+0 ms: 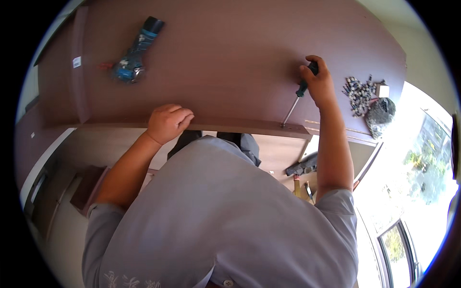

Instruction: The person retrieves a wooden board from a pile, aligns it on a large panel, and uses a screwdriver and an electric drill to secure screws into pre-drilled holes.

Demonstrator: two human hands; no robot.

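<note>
**Screwdriver angled into the panel's near edge**

The left hand [168, 123] lay curled, holding nothing, on the brown panel [230, 57]. Rightward, the right hand [318, 82] gripped a screwdriver [298, 96], its shaft slanting down-left to the near edge. A cordless drill [134, 53] lay far left; loose screws [357, 91] sat right, near bright windows.

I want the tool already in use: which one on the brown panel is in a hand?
The screwdriver, gripped by the right hand; the blue power drill lies untouched at far left.
</note>
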